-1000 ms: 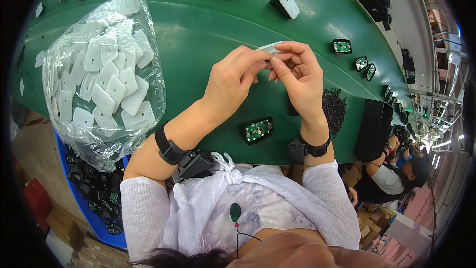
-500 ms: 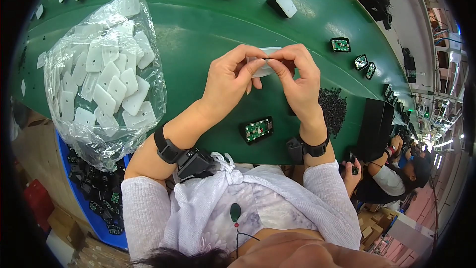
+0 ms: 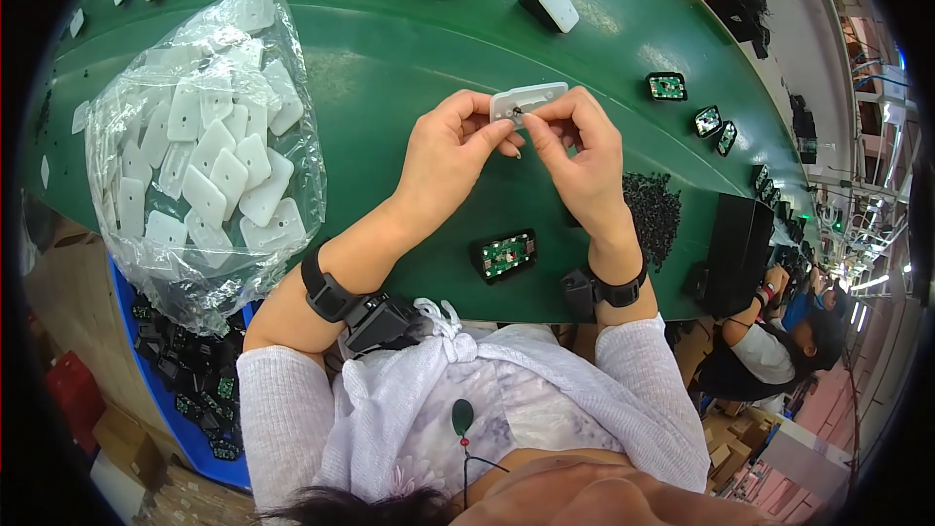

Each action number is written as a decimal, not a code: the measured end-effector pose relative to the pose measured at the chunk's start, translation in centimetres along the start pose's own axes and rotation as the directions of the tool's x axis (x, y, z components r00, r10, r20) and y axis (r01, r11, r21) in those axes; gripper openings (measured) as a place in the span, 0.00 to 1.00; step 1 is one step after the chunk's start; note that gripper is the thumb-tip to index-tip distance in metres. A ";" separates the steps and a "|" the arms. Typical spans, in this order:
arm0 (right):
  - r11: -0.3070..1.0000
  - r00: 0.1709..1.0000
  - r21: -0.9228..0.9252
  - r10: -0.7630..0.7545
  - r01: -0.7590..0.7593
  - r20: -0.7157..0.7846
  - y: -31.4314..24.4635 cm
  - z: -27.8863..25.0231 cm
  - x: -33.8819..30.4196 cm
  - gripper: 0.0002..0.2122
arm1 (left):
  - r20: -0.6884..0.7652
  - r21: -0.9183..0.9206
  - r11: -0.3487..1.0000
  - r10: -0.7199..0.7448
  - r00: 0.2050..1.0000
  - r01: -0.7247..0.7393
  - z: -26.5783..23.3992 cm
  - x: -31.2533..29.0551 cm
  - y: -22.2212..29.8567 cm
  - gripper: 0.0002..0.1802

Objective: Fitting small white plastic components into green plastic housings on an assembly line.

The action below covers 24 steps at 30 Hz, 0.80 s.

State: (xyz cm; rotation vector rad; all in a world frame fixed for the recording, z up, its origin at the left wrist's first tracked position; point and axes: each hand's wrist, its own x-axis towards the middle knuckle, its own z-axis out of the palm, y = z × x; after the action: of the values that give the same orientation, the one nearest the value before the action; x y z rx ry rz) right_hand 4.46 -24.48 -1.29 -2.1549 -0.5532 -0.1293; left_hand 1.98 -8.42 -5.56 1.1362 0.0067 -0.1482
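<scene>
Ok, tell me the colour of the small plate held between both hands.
White, or a pale translucent white: the plate shows best in the head view, pinched between the left hand and right hand.

The scene is bright and evenly lit from above. Soft glare lies on the green conveyor belt (image 3: 390, 49) and on the clear plastic bag (image 3: 195, 146), which shines in many small spots. Shadows under the hands are short and soft. The centre is sharp. Toward the rim, straight edges bend strongly, details become small and a little blurry, and the corners are fully black.
</scene>
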 end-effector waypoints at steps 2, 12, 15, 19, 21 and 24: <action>0.996 0.997 0.036 0.075 -0.076 0.029 0.0 -0.2 0.1 0.04 | -0.013 0.019 0.995 0.101 0.995 -0.101 0.1 -0.1 -0.3 0.03; 0.933 0.967 0.254 0.251 -0.254 0.043 0.9 2.0 -0.9 0.04 | 0.010 0.437 0.784 0.486 0.874 -0.441 -0.3 0.4 -0.7 0.04; 0.929 0.976 0.303 0.216 -0.214 0.027 1.2 2.1 -0.5 0.04 | 0.031 0.555 0.675 0.567 0.823 -0.487 0.0 0.5 0.3 0.04; 0.935 0.970 0.288 0.234 -0.207 -0.061 1.1 2.5 -0.8 0.10 | 0.126 0.631 0.529 0.652 0.748 -0.567 -0.1 0.7 0.2 0.04; 0.971 0.963 0.167 0.199 -0.169 -0.183 0.7 1.7 -0.6 0.18 | 0.065 0.575 0.654 0.562 0.824 -0.491 -0.3 0.4 -0.2 0.03; 0.992 0.984 0.122 -0.016 0.038 -0.180 2.2 0.6 -0.1 0.17 | 0.057 0.457 0.797 0.417 0.907 -0.395 0.3 0.0 0.3 0.02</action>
State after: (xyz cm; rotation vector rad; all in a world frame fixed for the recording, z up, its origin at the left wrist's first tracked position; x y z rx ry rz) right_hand 5.27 -25.23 -3.33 -1.9912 -0.4741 -0.2927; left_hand 1.94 -8.58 -5.20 1.5907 -0.2444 0.2808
